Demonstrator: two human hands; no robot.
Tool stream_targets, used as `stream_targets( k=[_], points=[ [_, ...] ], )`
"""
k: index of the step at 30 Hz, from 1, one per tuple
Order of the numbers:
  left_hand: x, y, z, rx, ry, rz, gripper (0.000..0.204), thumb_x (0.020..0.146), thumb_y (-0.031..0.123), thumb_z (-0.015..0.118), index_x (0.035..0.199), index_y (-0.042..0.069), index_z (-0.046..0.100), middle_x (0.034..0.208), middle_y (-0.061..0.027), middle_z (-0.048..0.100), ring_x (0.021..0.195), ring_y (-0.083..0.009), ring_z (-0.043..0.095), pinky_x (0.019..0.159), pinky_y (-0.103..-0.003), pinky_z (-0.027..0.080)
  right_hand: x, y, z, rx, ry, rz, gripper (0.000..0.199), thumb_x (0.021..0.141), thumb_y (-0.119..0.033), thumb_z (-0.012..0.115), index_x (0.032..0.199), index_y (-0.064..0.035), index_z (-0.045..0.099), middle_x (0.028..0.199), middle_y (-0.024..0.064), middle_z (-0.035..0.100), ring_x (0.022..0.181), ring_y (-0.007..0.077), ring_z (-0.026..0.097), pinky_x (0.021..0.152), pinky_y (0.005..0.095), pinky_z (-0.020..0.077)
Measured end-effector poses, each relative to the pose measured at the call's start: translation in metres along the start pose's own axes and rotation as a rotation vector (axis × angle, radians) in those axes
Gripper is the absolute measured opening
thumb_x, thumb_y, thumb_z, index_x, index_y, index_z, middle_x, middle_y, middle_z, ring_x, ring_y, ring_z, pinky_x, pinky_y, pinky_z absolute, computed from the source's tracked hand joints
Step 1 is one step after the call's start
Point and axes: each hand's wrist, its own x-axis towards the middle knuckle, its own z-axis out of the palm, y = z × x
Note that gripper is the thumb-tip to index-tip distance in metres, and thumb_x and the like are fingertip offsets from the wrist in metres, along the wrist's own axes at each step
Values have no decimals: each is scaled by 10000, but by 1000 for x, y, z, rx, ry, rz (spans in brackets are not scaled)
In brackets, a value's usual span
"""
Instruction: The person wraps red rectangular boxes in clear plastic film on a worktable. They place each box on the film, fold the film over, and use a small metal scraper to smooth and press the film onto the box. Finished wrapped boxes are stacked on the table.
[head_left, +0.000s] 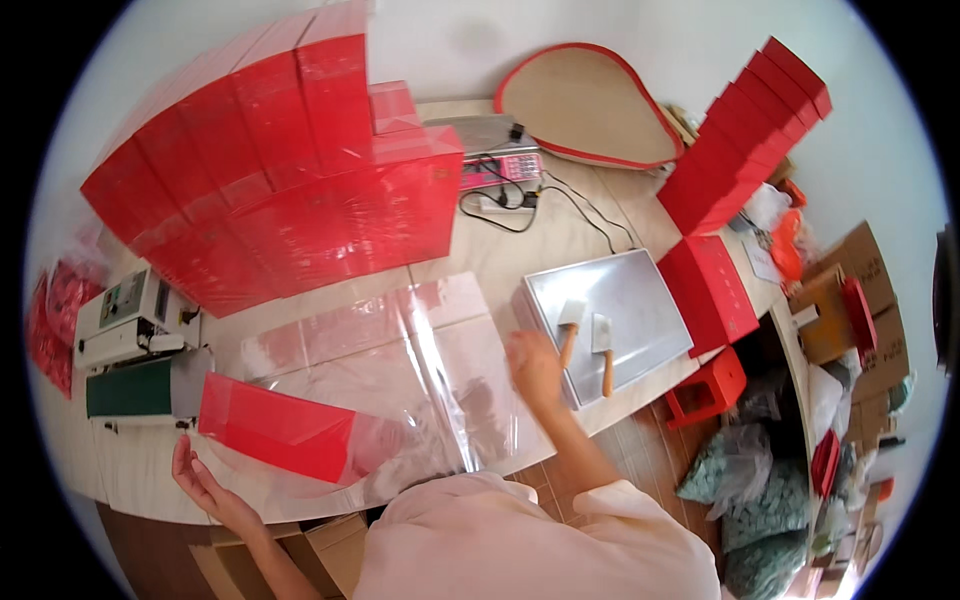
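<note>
A red box lies at the near left of the table, with clear plastic film around it. My left hand is beside the left end of this box, palm up and fingers apart, holding nothing. Flat clear film sheets cover the table to the right of the box. My right hand is between the film's right edge and a silver metal platform. Its fingers are blurred, and whether they pinch anything is unclear. Two wooden-handled scrapers, one right of the other, rest on the platform.
A large stack of film-wrapped red boxes fills the far left. A sealing machine stands at the left edge. Behind are a scale, cables and a fan-shaped board. More red boxes and a red stool are right.
</note>
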Motion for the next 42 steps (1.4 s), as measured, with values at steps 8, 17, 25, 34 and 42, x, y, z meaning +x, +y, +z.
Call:
stream_targets(
  k=[8, 17, 25, 34, 42],
  points=[
    [-19, 118, 30, 263, -887, 491, 189, 874, 211, 641, 909, 26, 658, 774, -92, 662, 734, -269, 614, 854, -400, 441, -50, 126, -65, -756, -195, 638, 243, 819, -254, 693, 965, -70, 631, 951, 109, 639, 933, 292, 634, 757, 412, 528],
    [-45, 125, 52, 395, -808, 491, 170, 856, 199, 698, 914, 42, 670, 804, -81, 688, 635, -249, 625, 706, -375, 446, -49, 151, -46, -582, -188, 794, 279, 901, -292, 560, 997, -30, 564, 901, 199, 692, 860, 369, 676, 743, 479, 535],
    [-42, 100, 55, 544, -670, 445, 115, 839, 161, 694, 808, 67, 636, 767, -62, 664, 699, -239, 619, 729, -373, 450, -31, 70, -64, 186, 92, 478, 240, 979, -199, 550, 1083, 18, 554, 864, 202, 654, 743, 337, 631, 676, 421, 490],
    [-41, 80, 55, 484, -580, 407, 148, 809, 137, 707, 764, 55, 592, 950, -53, 644, 899, -247, 589, 830, -390, 411, 9, -115, -131, 465, -592, -218, 167, 873, -127, 698, 987, -19, 642, 608, 88, 600, 485, 218, 579, 473, 304, 443],
    [-42, 76, 59, 453, -574, 396, 180, 807, 148, 712, 827, 71, 551, 868, -41, 540, 852, -247, 533, 796, -395, 405, -2, -146, -129, 434, -630, -406, 171, 871, -152, 692, 988, -39, 639, 691, 73, 666, 523, 228, 626, 465, 322, 470]
  ],
)
